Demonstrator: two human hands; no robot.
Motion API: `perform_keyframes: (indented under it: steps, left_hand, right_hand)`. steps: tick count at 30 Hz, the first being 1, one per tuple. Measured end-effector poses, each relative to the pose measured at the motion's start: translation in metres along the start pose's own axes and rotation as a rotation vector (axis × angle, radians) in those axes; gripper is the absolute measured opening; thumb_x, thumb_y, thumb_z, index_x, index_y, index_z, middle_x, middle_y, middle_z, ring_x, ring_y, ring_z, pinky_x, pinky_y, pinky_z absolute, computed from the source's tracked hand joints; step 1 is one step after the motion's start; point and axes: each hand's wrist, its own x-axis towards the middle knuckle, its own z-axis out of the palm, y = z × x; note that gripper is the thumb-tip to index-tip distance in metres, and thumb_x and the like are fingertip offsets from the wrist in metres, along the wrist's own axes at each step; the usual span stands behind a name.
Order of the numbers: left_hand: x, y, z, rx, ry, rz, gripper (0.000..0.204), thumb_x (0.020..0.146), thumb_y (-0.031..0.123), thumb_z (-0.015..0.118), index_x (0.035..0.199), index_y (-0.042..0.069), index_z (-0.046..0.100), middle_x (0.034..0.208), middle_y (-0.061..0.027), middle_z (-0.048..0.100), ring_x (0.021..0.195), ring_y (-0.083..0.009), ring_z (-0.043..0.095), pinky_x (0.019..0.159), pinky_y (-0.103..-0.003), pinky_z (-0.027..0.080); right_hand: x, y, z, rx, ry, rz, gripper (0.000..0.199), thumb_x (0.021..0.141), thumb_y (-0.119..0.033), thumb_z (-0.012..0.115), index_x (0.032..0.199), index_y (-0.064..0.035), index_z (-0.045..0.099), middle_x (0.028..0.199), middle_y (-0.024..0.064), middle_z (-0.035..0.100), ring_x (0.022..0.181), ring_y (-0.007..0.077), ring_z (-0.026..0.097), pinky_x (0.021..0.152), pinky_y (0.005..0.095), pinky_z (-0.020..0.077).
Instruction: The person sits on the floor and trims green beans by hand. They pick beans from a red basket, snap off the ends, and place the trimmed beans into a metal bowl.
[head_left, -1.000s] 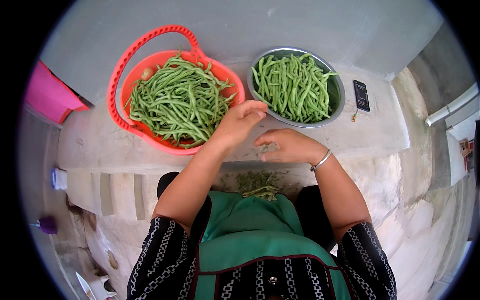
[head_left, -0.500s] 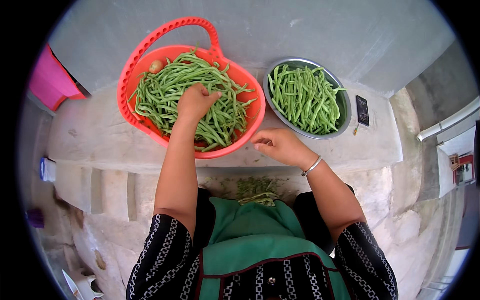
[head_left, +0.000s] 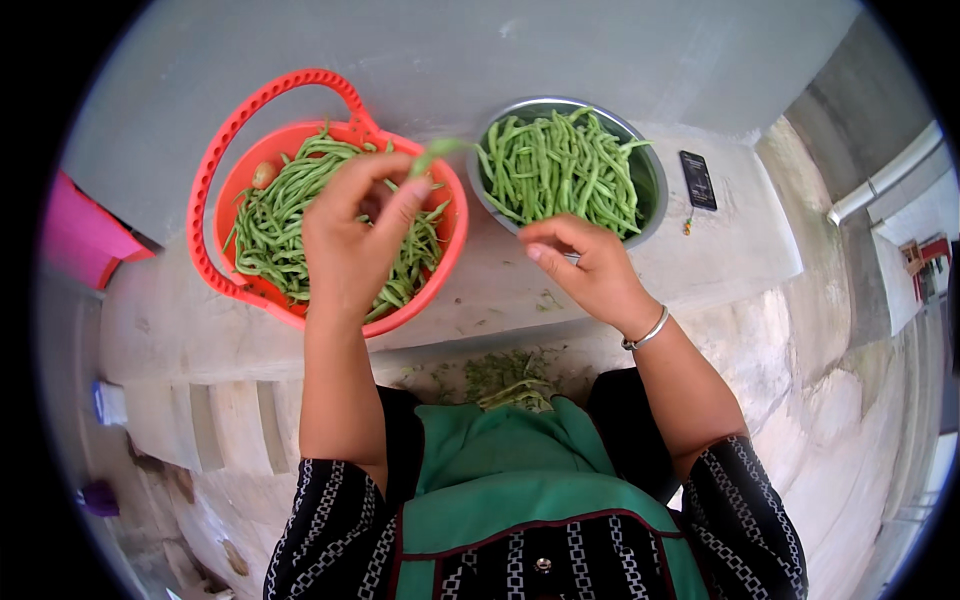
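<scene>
The right hand (head_left: 592, 272) is at the bowl's (head_left: 652, 180) near rim, thumb and forefinger parted; contact is unclear. Apart from it, the left hand (head_left: 350, 235) pinches a bean (head_left: 436, 156) above the basket (head_left: 460, 225). The bean lies left of and beyond the right hand, long axis pointing bowlward. Blur obscures its ends.

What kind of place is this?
Likely a home yard or porch, though not certain: a rough grey concrete ledge, a long white pipe at right, and a red plastic basket of slender green beans.
</scene>
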Motion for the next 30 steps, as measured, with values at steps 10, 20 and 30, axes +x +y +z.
perform_keyframes:
  steps: [10,20,30]
  left_hand:
    - [-0.035,0.012,0.083,0.111,-0.391,0.132,0.017,0.073,0.004,0.073,0.089,0.004,0.066,0.070,-0.0026,0.056,0.051,-0.0109,0.042,0.048,-0.025,0.035]
    - [-0.038,0.003,0.085,-0.171,-0.564,-0.108,0.013,0.081,0.005,0.069,0.092,0.001,0.064,0.073,0.0000,0.058,0.057,-0.0064,0.048,0.052,-0.022,0.039]
    - [-0.046,-0.014,0.090,-0.657,-0.582,-0.521,0.012,0.090,0.011,0.063,0.098,0.002,0.059,0.085,-0.0025,0.063,0.069,-0.0082,0.059,0.060,-0.022,0.048]
  right_hand:
    - [-0.034,0.005,-0.052,-0.334,0.017,-0.186,0.019,0.088,-0.018,0.062,0.085,-0.0002,0.057,0.071,0.0127,0.051,0.066,0.0309,0.051,0.059,0.0376,0.0419]
    - [-0.030,0.007,-0.052,-0.200,-0.021,-0.248,0.017,0.089,-0.017,0.058,0.081,-0.0024,0.057,0.071,0.0117,0.054,0.069,0.0307,0.055,0.060,0.0390,0.0438]
    - [-0.018,0.007,-0.030,-0.200,0.176,-0.268,0.016,0.088,-0.016,0.060,0.079,-0.0032,0.058,0.068,0.0105,0.054,0.065,0.0278,0.054,0.057,0.0359,0.0438]
